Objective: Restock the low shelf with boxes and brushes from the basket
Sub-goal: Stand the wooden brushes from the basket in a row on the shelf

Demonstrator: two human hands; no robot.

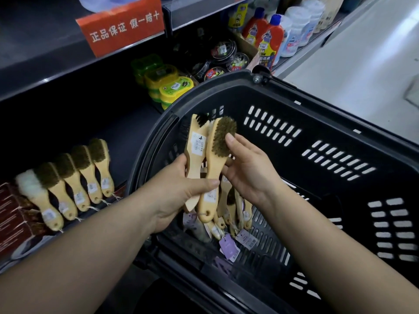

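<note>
My left hand [179,189] grips two wooden-handled brushes over the black basket [317,159]: a dark-bristled one [196,146] and a brown-bristled one [217,155]. My right hand [247,168] touches the brown-bristled brush, thumb on its bristles and fingers behind the handle. Several more brushes with lilac tags [233,214] lie in the basket's bottom below my hands. On the low shelf [127,132] at the left, several brushes [74,177] lie in a row with handles toward me. Dark red boxes [15,214] lie at the shelf's far left.
Yellow-green polish sponges [167,85] and round black tins [224,57] stand further back on the shelf. Red and white bottles [272,35] fill the far end. A red sign [122,26] hangs from the upper shelf edge. Pale floor [362,64] runs along the right.
</note>
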